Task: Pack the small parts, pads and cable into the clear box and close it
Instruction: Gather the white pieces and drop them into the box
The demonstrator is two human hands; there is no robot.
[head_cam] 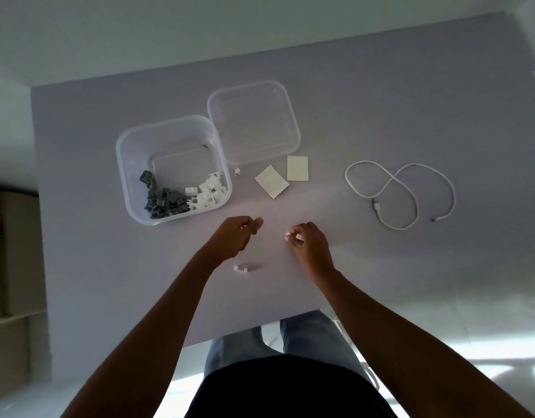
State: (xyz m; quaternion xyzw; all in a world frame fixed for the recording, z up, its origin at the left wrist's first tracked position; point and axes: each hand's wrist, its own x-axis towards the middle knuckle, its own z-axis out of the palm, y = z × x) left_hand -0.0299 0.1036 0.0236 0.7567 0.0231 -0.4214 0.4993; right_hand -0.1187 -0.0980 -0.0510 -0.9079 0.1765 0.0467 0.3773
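Clear plastic box (173,167) sits open, already holding grey parts (162,202) and white parts (210,191) heaped along its near wall. Lid (254,122) lies just beyond its right corner. Still out: one white clip (236,171) just right of the box, another (241,268) well in front, two pads (281,176), cable (402,191) far right. Left hand (234,239) is curled, contents unclear; right hand (308,241) pinches something small and white (likely a part). Roughly halfway, I'd judge.

Clear box (173,167) mouth open upward, unobstructed; lid (253,120) lies beside, touching far-right corner. Bare table (365,110) strip between pads (271,181) and cable (400,194). Loose white clip (241,268) on table under left wrist.
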